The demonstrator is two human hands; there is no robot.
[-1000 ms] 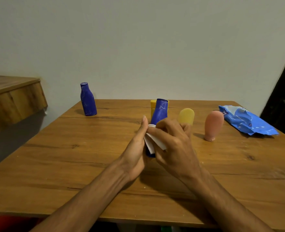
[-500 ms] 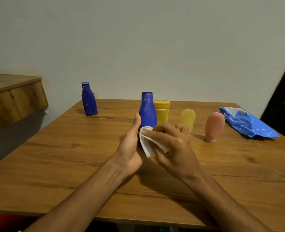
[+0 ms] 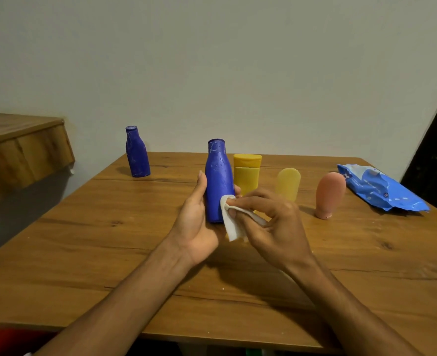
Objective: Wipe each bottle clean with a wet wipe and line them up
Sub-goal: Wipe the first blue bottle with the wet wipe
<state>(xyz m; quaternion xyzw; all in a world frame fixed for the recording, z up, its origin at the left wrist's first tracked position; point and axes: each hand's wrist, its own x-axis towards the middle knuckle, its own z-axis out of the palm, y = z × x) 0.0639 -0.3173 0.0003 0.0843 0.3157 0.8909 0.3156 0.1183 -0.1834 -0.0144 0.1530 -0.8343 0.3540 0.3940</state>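
My left hand grips a blue bottle upright just above the table, thumb on its left side and fingertips round the right. My right hand pinches a white wet wipe against the bottle's lower right side. A second blue bottle stands at the table's far left. Behind my hands stand a yellow bottle, a pale yellow bottle and a pink bottle, side by side.
A blue wet-wipe pack lies at the far right of the wooden table. A wooden shelf juts from the wall on the left. A dark doorway is at the right edge.
The blue bottle has gone from tilted right to upright and shifted left in my left hand. My right hand and the wipe slid to its lower right side.
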